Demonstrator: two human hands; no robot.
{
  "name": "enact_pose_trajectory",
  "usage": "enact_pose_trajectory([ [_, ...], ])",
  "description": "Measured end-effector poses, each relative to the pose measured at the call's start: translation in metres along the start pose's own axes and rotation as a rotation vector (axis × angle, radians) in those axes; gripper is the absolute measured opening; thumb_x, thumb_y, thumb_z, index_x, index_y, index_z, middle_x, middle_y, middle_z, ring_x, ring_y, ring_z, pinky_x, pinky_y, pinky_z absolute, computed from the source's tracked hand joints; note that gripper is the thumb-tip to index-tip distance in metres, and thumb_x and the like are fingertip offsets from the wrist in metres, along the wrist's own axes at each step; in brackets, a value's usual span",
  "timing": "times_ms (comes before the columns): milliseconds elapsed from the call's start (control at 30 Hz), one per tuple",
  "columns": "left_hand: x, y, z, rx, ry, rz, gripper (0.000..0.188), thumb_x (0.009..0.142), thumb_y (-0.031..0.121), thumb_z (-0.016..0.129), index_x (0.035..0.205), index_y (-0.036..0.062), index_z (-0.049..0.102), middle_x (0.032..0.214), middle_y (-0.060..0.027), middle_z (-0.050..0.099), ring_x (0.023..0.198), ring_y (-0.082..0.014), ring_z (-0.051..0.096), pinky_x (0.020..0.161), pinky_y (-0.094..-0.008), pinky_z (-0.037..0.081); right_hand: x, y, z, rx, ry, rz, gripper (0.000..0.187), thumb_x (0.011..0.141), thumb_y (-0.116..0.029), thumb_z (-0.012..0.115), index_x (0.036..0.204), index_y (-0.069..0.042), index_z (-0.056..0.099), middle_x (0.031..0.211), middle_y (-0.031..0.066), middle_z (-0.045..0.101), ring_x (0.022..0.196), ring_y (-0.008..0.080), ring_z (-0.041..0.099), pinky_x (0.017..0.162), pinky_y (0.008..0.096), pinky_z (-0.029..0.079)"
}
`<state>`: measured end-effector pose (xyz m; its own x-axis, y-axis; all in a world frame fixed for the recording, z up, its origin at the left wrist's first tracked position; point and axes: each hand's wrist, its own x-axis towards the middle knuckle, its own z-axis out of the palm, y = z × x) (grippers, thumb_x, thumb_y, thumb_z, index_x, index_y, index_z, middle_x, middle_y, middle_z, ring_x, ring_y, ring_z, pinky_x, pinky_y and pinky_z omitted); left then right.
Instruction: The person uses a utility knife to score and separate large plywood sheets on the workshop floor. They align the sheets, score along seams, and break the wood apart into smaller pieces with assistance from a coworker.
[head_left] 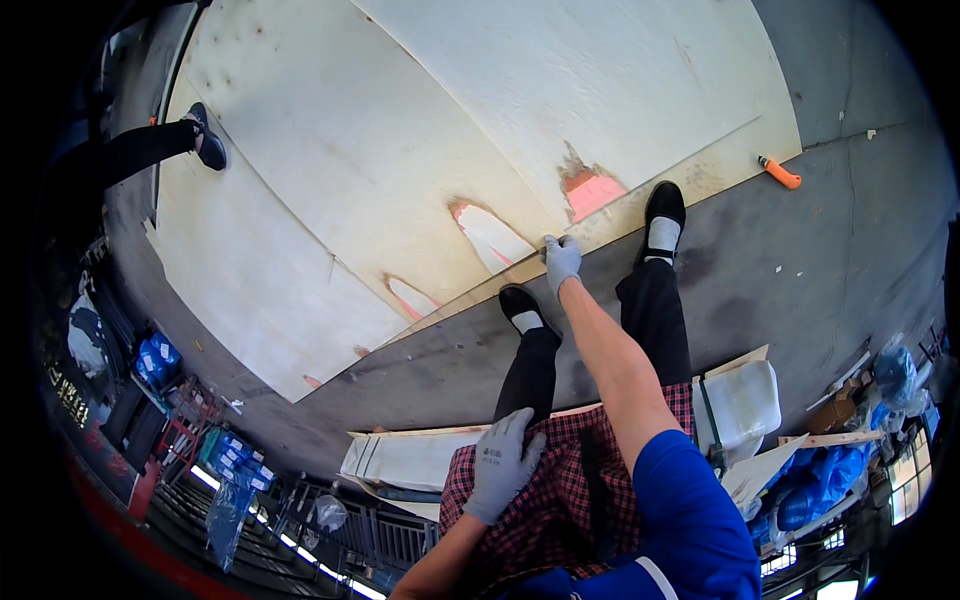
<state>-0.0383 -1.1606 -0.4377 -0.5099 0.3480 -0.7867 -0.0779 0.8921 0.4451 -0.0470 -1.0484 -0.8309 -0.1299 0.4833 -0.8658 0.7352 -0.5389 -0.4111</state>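
Note:
Pale, cream-white sheets [350, 120] lie on the dark floor, with torn brown-edged patches baring pink and white along their near side. My right hand [562, 262], in a grey glove, reaches down to the near edge of the sheets between my feet. Its fingers are closed around that edge; the fingertips are partly hidden. My left hand [505, 466], also gloved in grey, rests on the red-and-black checked cloth [570, 490] over my lap. Its fingers are extended and nothing shows in them. An orange-handled tool [780, 173], its tip over the sheet, lies beyond my right foot.
Another person's foot [208, 137] in a dark shoe stands on the sheets at the left. Behind me are wrapped white bundles [740, 398]. Blue plastic wrapping [810, 485] lies at the lower right, and blue packages [235, 460] with metal racks stand at the lower left.

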Motion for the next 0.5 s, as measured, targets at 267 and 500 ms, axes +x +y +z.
enact_pose_trajectory([
  [267,0.002,0.001,0.002,0.031,0.017,0.013,0.042,0.087,0.027,0.061,0.119,0.0004,0.054,0.113,-0.0182,0.061,0.104,-0.0339,0.058,0.089,-0.0416,0.045,0.001,-0.011,0.001,0.111,0.041,0.049,0.016,0.089,-0.014,0.063,0.085,-0.001,0.054,0.071,0.0053,0.058,0.054,0.0102,0.056,0.047,0.0240,0.047],
  [500,0.003,0.007,0.000,0.038,0.033,0.024,0.042,0.087,0.027,0.062,0.119,0.0002,0.054,0.113,-0.0180,0.061,0.103,-0.0335,0.058,0.089,-0.0414,0.045,0.009,-0.024,-0.010,0.212,0.057,0.093,0.015,0.086,-0.011,0.065,0.086,0.000,0.054,0.070,0.0084,0.061,0.054,0.0133,0.058,0.046,0.0263,0.047],
])
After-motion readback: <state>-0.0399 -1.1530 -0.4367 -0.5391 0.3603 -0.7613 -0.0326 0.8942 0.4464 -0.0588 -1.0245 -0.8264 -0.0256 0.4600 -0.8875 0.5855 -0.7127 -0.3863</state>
